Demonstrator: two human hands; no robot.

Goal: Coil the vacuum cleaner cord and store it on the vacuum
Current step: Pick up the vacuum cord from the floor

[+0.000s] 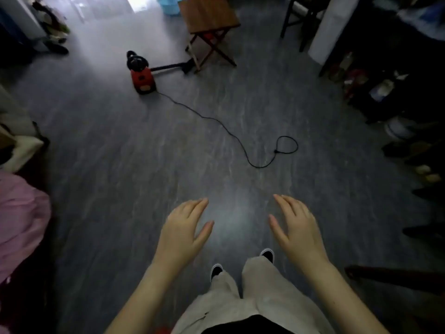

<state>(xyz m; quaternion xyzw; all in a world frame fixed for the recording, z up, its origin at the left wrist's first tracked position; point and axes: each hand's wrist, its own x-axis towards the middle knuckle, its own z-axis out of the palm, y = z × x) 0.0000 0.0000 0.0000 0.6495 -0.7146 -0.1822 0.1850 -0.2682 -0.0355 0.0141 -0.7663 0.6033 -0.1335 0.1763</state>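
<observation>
Hands, left hand (184,227) and right hand (297,227), hover empty with fingers spread; better to start from the cord (212,119) loose end, coiling toward the vacuum (142,77).

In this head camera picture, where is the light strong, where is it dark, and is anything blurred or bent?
Head view: daylight from the top edge washes out the floor near the vacuum cleaner; a pale glare lies between the left hand and right hand; both side edges are dark and soft; the wide lens bends the room; the thin cord is readable.
</observation>
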